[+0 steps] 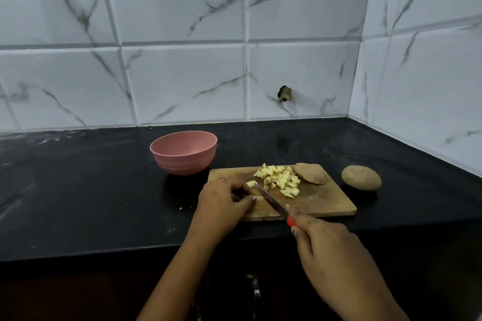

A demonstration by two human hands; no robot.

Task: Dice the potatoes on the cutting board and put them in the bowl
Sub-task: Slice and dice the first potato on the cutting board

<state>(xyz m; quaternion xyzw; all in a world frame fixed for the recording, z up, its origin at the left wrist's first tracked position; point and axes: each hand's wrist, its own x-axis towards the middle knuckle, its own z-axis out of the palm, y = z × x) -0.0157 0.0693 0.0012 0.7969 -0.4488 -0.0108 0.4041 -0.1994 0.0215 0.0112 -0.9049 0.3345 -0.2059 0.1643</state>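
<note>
While the left hand pins a small pale potato piece, the red-handled steel knife is dicing it.

Head view: the left fingers curl down over the piece at the near left of the rectangular wooden cutting board. The right hand is clenched round the knife handle, with the blade angled across just beside those fingers. A pile of pale yellow potato cubes lies mid-board, touching a brown-skinned potato half. A whole brown oval potato sits off the board on the black stone desk. The round pink plastic bowl, near the board's far left corner, shows no cubes inside. By my judgement dicing is under way and nothing has been transferred. The next cut needs the blade kept clear of the left thumb.
</note>
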